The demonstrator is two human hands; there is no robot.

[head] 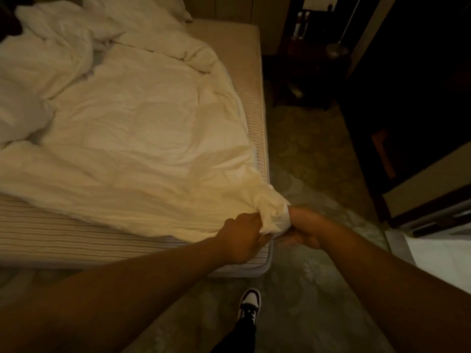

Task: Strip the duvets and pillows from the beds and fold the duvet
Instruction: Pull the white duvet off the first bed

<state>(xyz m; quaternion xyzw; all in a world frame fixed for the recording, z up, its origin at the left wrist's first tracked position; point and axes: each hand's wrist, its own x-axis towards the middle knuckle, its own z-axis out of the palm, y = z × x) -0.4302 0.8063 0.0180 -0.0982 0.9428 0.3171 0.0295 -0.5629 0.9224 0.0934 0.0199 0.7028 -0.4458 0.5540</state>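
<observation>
A white duvet (132,128) lies crumpled across the bed, spread over the striped bare mattress (46,233). Its near right corner is bunched into a wad at the mattress's front right corner. My left hand (242,238) grips that wad from the left. My right hand (303,230) grips it from the right, fingers curled under the cloth. A white pillow (142,6) lies at the head of the bed, far back.
Patterned carpet (305,154) runs along the bed's right side and in front of it. Dark wooden furniture (407,98) stands at the right, a dark nightstand (305,59) behind. A white-covered edge (443,253) shows at far right. My shoe (249,304) stands near the bed's corner.
</observation>
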